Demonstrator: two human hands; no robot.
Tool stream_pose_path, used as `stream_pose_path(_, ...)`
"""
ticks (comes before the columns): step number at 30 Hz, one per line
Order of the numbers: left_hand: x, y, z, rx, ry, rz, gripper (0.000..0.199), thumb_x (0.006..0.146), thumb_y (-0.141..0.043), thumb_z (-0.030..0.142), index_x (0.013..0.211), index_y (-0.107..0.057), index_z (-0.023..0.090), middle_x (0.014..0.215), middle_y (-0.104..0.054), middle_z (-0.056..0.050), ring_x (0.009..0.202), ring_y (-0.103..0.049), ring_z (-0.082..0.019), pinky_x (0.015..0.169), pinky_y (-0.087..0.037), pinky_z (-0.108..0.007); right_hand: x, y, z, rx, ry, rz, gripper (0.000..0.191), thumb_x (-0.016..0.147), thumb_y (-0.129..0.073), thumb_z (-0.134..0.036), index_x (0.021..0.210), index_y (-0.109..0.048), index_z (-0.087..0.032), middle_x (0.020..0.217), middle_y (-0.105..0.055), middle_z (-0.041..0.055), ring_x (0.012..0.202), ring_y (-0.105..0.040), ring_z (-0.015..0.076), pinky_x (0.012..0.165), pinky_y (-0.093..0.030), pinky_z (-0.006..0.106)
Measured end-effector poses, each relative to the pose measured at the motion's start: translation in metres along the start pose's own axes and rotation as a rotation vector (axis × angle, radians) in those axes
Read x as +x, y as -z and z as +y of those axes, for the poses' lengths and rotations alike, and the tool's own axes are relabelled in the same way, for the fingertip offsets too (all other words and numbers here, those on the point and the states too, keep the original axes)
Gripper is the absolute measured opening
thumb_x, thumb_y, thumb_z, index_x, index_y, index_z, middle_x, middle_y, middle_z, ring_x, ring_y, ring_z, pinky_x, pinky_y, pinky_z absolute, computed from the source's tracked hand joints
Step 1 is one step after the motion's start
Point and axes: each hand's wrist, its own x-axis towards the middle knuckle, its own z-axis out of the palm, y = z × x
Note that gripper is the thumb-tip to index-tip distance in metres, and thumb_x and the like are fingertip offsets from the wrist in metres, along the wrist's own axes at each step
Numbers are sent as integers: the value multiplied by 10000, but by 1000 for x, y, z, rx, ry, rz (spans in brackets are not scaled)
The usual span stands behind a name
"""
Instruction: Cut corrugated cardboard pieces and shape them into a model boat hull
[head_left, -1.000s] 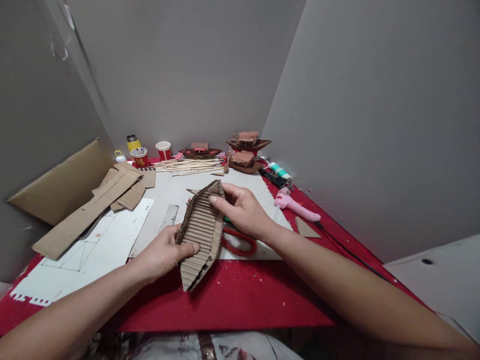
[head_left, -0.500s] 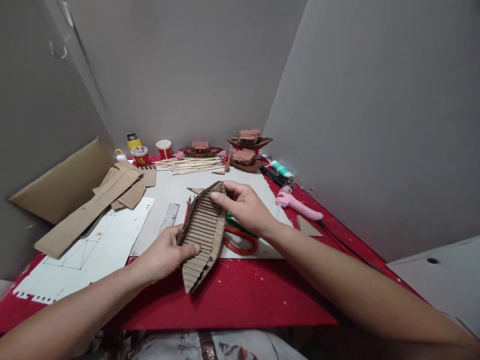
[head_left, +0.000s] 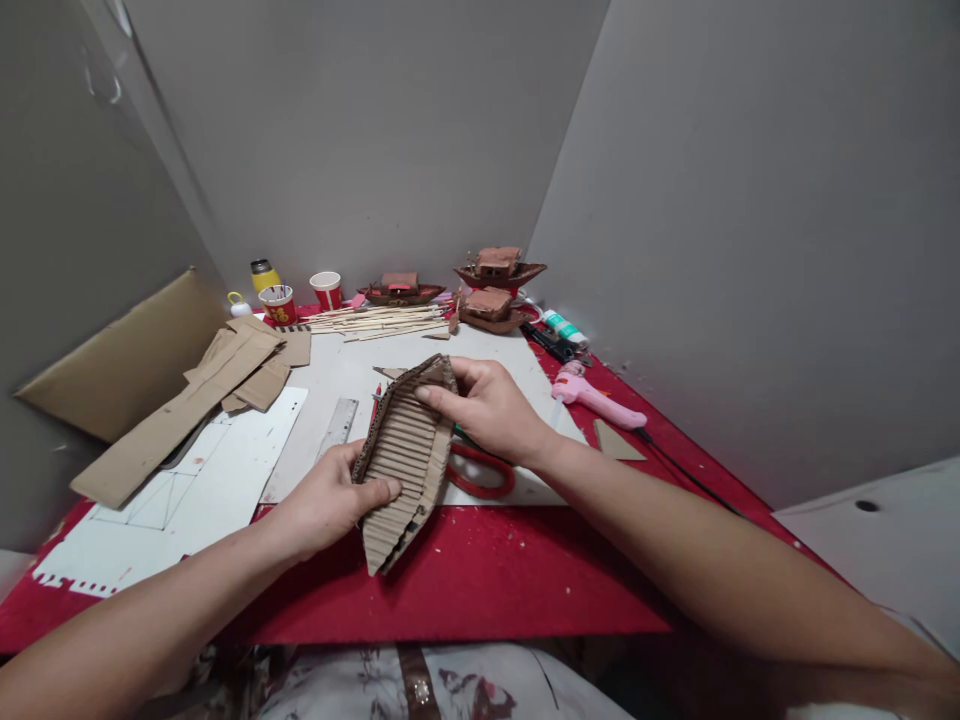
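A boat-shaped piece of corrugated cardboard (head_left: 405, 445) is held tilted over the front of the table, its ribbed inside facing me. My left hand (head_left: 334, 497) grips its lower left side, thumb on the ribs and fingers hidden behind. At the upper right end, my right hand (head_left: 491, 408) pinches the edge, with the thumb on the inside. Just behind the cardboard lie red-handled scissors (head_left: 484, 490), partly covered by it. A clear ruler (head_left: 341, 422) and a red pencil (head_left: 377, 393) rest to its left.
Cardboard strips (head_left: 184, 415) and a drawn sheet (head_left: 187, 495) lie left. Thin sticks (head_left: 375, 321), paper cups (head_left: 327, 291), a yellow bottle (head_left: 264, 276) and brown model boats (head_left: 500, 268) stand at the back. A pink glue gun (head_left: 600, 402) with a black cord lies right.
The view has shifted slightly, so the table edge appears a little higher. Both hands keep their hold, and the cardboard piece has turned very slightly.
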Motion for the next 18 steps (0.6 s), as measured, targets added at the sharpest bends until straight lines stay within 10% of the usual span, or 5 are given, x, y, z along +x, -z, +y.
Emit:
stream_pose_path(12,12,10,0,-105,-47,121,366,675,-813,287,977,-678,131,928,-758,-69,803,-691,-207,775,-531,-318,5,0,9,106,-119,-18,338,762,-715,-261,1085,-645,-191,979,-712,58,893,-671,203,816,-558,385)
stream_pose_path(18,18,24,1,-182,-96,205,344,670,-809,295,944,-679,133,908,-761,-73,750,-689,-201,723,-530,-309,-31,5,-16,-91,345,360,247,914,-607,-264,1161,-614,-273,1101,-675,87,970,-655,220,844,-559,426)
